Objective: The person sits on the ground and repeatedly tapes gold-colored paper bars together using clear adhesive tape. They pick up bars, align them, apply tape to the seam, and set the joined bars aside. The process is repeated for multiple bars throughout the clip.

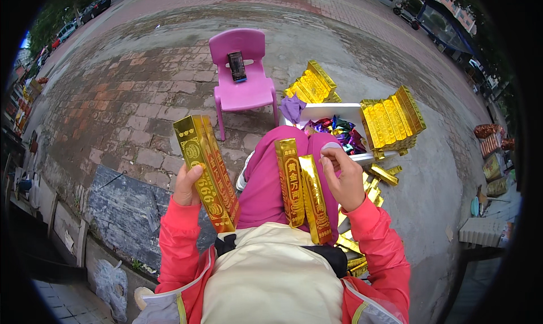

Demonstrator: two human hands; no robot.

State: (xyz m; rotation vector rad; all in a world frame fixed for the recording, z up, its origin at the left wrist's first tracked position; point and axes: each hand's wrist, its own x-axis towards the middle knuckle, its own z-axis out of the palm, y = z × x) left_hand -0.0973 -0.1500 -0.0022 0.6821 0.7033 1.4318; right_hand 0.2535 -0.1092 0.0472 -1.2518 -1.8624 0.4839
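My left hand [188,184] is closed around long, narrow gold boxes [206,171] with red panels, held together and tilted over my left thigh. Across my lap lie two more slim gold boxes, one with a red printed face [290,182] and a shinier one [314,199] beside it. Above my right knee, my right hand [345,180] has its thumb and fingers curled together in a pinch. A small pale patch shows by those fingertips; whether it is held cannot be made out.
A pink plastic chair [243,95] with a black phone-like object [237,67] stands ahead. To its right, a white box [334,110] holds shiny coloured pieces, with stacked gold boxes [390,120] on its rim. Loose gold boxes [384,174] lie on the ground at my right.
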